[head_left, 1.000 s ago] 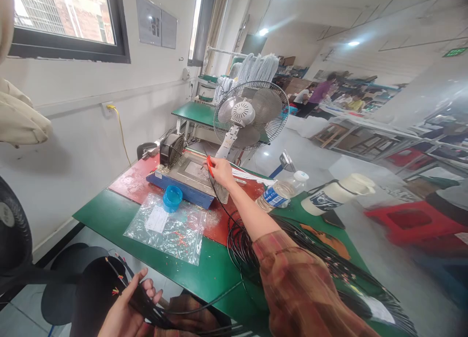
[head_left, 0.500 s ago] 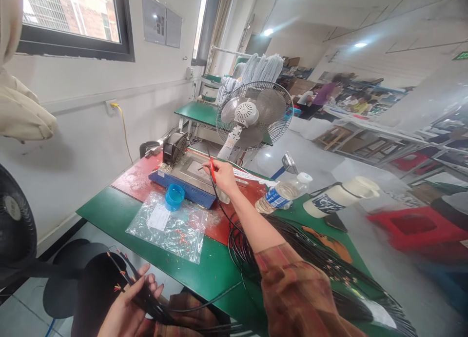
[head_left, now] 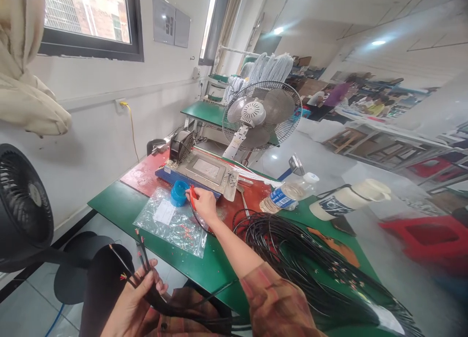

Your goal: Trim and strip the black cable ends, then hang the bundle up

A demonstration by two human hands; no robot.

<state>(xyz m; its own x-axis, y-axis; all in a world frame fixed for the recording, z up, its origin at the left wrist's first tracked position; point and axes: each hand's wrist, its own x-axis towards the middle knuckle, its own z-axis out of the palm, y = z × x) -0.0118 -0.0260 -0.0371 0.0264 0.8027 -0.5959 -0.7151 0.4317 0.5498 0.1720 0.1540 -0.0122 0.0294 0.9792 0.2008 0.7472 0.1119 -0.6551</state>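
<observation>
My left hand (head_left: pixel 141 288) is closed round a bundle of black cables (head_left: pixel 161 305) at the lower left. Several stripped ends with red, yellow and bare copper tips stick up past its fingers. My right hand (head_left: pixel 203 204) grips a black cable (head_left: pixel 196 219) together with a slim red tool (head_left: pixel 192 192), whose exact kind I cannot make out. Its fingertips are at the right rim of a round blue tub (head_left: pixel 180 194), and the cable's end is hidden there. Beneath the tub lies a clear zip bag (head_left: pixel 161 229) with a white label and orange scraps on it.
Behind the tub stands a blue-sided heating plate (head_left: pixel 204 168) with a small black fan (head_left: pixel 182 146). Coiled black cables (head_left: pixel 278 239) cover the table's right side, near a water bottle (head_left: pixel 288 195), a white flask (head_left: pixel 347 199) and a spoon (head_left: pixel 243 200). A large fan (head_left: pixel 261 115) stands beyond.
My right hand has moved from above the heating plate down and left to the blue tub, bringing the cable and red tool. The left hand still holds its bundle. The view has shifted slightly.
</observation>
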